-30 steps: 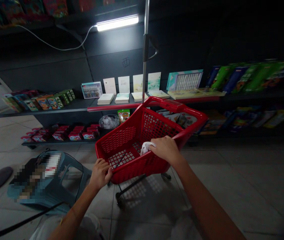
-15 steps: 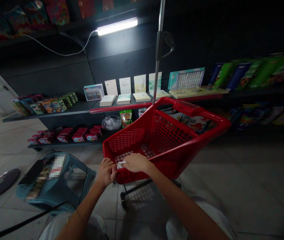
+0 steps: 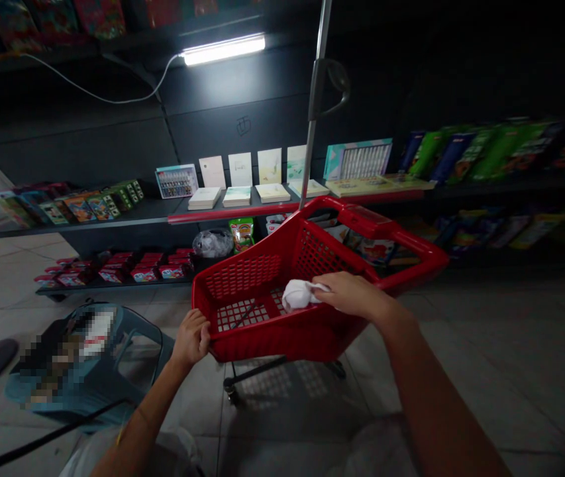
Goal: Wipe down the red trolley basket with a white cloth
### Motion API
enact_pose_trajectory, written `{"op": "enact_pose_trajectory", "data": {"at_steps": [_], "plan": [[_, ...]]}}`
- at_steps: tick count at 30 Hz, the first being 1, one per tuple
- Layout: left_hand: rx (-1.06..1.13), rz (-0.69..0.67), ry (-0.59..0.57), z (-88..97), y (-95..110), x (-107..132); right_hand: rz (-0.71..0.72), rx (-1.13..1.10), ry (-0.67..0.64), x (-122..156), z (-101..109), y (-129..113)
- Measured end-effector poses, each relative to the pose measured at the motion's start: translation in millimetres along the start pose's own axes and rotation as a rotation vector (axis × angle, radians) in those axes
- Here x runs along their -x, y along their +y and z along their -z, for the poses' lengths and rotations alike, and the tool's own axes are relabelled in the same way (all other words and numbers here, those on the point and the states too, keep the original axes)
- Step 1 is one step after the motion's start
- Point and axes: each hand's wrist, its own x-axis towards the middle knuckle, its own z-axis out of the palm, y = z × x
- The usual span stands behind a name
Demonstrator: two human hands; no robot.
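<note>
A small red plastic shopping cart [image 3: 257, 331] on wheels stands on the tiled floor in front of me. My left hand [image 3: 191, 338] is closed around the cart's near left corner rim. My right hand [image 3: 349, 295] is closed on a crumpled white cloth [image 3: 296, 294] and rests on the cart's right rim, with the cloth hanging over the inside of the basket. The basket's mesh bottom looks bare.
Dark shelves [image 3: 128, 212] with boxed goods and cards run along the back wall under a tube light [image 3: 222, 49]. A metal pole [image 3: 314, 106] rises behind the cart. A blue plastic stool [image 3: 88, 364] lies at the left, with a cable across the floor.
My right hand with the cloth moved from the near rim, next to my left hand, to the right along the cart's side rim. My left hand kept its grip.
</note>
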Motion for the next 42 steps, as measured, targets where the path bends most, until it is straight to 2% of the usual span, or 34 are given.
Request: {"op": "enact_pose_trajectory", "data": {"at_steps": [3,5,7,9,13,17,23,29,35,38,42], "plan": [[0.011,0.026,0.006,-0.1,-4.9,0.9,-0.029,0.002,0.146,19.4,13.4,26.3],[0.013,0.036,0.011,-1.8,-5.5,1.8,-0.078,0.086,0.213,24.4,8.2,24.1],[0.012,0.045,0.017,-4.1,-4.3,2.6,-0.135,0.204,0.266,22.8,-7.2,6.5],[0.006,0.051,0.03,-6.1,-2.3,2.8,-0.162,0.263,0.305,16.7,-27.7,-21.1],[-0.011,0.05,0.039,-7.6,0.5,1.0,-0.009,0.166,0.301,-0.2,-64.7,-74.7],[-0.077,0.102,0.057,-8.2,2.5,-3.9,0.053,0.119,0.364,-15.0,-82.3,-95.1],[-0.139,0.199,0.114,-10.9,3.8,-12.9,0.065,0.117,0.433,-32.4,-85.2,-90.5],[-0.098,0.11,-0.017,-8.2,14.6,-18.5,0.078,0.121,0.462,-42.3,-81.5,-90.4],[-0.185,0.134,-0.034,-16.8,17.7,-24.4,0.096,0.087,0.501,-46.8,-83.7,-82.9],[-0.222,0.133,-0.035,-20.6,18.7,-25.6,0.146,0.0,0.545,-48.5,-88.2,-74.6],[-0.273,0.13,-0.047,-21.1,19.9,-25.5,0.258,-0.236,0.657,-50.7,-94.4,-63.5]]}}
